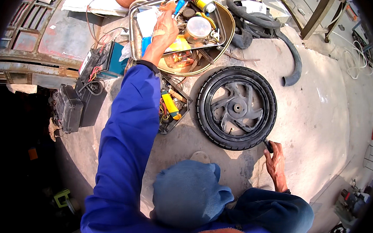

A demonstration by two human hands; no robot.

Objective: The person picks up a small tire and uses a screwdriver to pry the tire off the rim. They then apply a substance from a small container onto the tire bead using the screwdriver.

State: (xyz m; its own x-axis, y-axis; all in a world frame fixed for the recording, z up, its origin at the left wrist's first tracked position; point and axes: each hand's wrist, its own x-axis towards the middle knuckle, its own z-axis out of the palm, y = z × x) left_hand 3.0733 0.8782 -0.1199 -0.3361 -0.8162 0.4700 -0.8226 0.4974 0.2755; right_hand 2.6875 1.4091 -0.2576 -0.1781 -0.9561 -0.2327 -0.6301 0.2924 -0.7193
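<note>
A black motorcycle wheel (237,108) with its tyre on and a spoked hub lies flat on the concrete in front of me. My right hand (275,164) is closed round a short black piece (268,145) against the tyre's near right edge; its kind is not clear. Stretched far forward, my left hand (166,29) is in a metal tray (134,43) of tools and parts. Its fingers are bent beside a blue screwdriver handle (180,6) and an orange item (168,6). What those fingers grip is hidden.
Beneath the tray is a round basin (232,26), with a yellow-handled tool (171,105) in a dark box nearby. Black rubber tubes (291,56) lie at the far right. Batteries (70,108) and a rusty metal frame (34,66) stand left. My knees are close to the wheel.
</note>
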